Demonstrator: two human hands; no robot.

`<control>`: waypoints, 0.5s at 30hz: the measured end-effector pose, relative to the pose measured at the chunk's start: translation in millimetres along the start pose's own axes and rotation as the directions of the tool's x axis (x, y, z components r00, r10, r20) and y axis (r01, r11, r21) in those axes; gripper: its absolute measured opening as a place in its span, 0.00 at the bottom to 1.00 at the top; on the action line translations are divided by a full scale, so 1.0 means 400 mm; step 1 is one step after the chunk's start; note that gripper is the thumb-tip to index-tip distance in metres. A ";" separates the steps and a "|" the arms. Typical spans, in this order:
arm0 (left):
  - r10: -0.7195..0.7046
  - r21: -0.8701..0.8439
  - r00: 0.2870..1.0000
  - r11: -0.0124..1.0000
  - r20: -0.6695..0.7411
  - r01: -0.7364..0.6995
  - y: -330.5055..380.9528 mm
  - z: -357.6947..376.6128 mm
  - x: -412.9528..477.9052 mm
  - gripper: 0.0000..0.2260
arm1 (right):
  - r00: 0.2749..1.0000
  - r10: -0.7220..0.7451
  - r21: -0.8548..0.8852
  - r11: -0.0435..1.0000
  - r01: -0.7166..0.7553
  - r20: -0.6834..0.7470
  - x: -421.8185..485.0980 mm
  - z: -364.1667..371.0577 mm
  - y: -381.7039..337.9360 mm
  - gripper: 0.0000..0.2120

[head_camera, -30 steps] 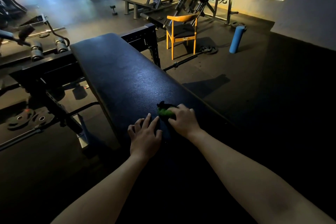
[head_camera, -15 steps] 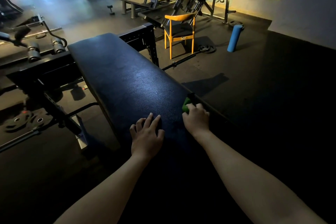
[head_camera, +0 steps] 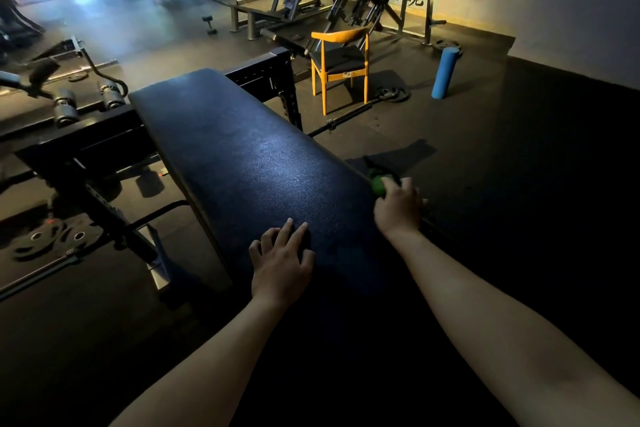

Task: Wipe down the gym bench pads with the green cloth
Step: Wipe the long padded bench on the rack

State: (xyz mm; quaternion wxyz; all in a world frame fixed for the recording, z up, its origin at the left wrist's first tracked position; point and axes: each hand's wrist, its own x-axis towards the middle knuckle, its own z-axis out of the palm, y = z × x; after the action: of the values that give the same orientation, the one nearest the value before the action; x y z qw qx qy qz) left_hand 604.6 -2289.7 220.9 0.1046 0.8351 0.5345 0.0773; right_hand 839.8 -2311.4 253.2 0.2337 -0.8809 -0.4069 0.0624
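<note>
A long black bench pad (head_camera: 242, 156) runs from the lower middle up to the left. My left hand (head_camera: 280, 263) rests flat on its near part, fingers spread. At the pad's right edge, my right hand (head_camera: 398, 208) grips the bunched green cloth (head_camera: 378, 184), which sticks out above my knuckles. Most of the cloth is hidden in my fist and in shadow.
The black bench frame (head_camera: 263, 80) and its uprights stand behind and left of the pad. An orange chair (head_camera: 339, 62) and a blue foam roller (head_camera: 445, 73) stand beyond on the right. A barbell (head_camera: 346, 114) and weight plates (head_camera: 45, 239) lie on the dark floor.
My right hand has slid the green cloth rightward across the pad, from next to my left hand to the pad's right edge. My left hand has stayed in place.
</note>
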 end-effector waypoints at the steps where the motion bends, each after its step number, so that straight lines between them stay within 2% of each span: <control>1: -0.001 -0.002 1.000 1.000 -0.001 0.001 -0.001 -0.001 0.000 0.30 | 0.998 0.053 -0.030 0.998 -0.052 0.027 0.010 -0.006 0.019 0.16; 3: -0.003 -0.003 1.000 1.000 -0.003 0.003 -0.001 -0.001 0.001 0.30 | 0.990 0.111 -0.060 0.993 -0.106 0.086 0.011 -0.003 0.037 0.15; 5: -0.003 -0.006 1.000 1.000 -0.005 0.003 0.001 0.000 0.002 0.30 | 0.991 0.091 -0.052 0.995 -0.086 0.101 -0.003 0.006 0.031 0.13; 15: -0.007 -0.050 1.000 0.999 -0.021 0.006 -0.001 -0.004 0.000 0.31 | 0.976 -0.192 0.022 0.981 0.191 0.105 -0.162 0.087 -0.129 0.10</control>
State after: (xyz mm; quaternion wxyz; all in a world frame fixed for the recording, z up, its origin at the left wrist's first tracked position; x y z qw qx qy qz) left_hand 603.8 -2289.3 222.2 0.1198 0.8296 0.5363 0.0990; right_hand 751.1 -2318.1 241.2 0.2217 -0.8316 -0.5014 0.0888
